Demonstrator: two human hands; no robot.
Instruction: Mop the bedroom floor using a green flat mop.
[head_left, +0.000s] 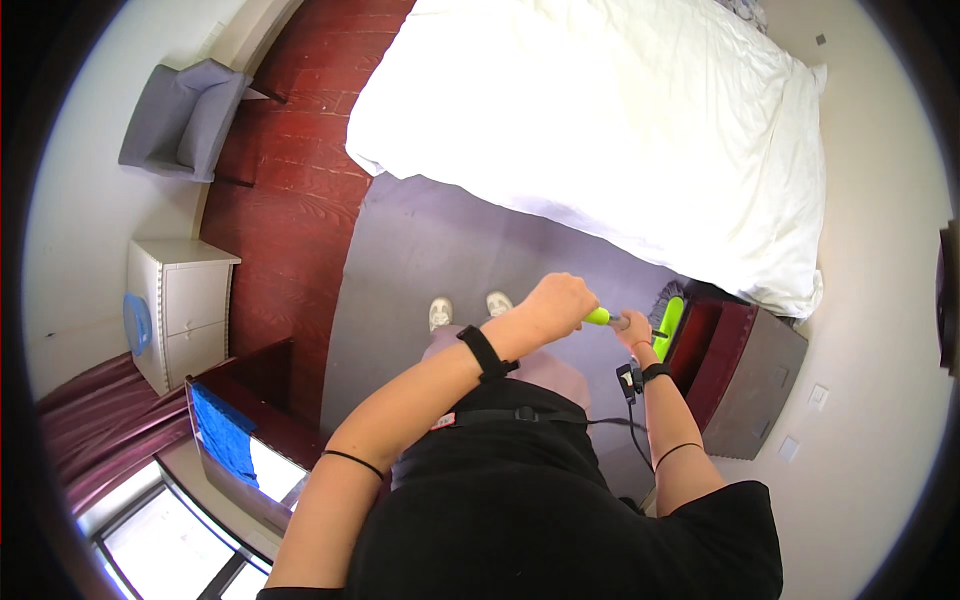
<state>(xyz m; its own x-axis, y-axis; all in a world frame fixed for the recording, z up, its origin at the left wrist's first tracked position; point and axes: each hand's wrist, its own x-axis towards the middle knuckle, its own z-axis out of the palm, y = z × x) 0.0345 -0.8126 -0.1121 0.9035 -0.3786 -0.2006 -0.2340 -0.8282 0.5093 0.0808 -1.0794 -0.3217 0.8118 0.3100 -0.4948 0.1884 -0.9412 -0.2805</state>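
Note:
A mop with a green and grey handle (598, 316) runs through both my hands. My left hand (561, 304) is closed around the green grip at the handle's upper end. Lower on the grey shaft, my right hand (636, 330) is wrapped around it. Beyond my right hand, the bright green mop head (670, 322) with grey fringe lies low beside the dark red nightstand (720, 345), close to the bed's hanging cover. The fringe is partly hidden by the green head.
A bed with a white cover (585, 112) fills the area ahead, above a grey floor mat (397, 247). At left are a grey armchair (180, 124), a white cabinet (196, 296) and a dark red desk (259, 405) with a blue cloth (225, 435). A wall borders the right side.

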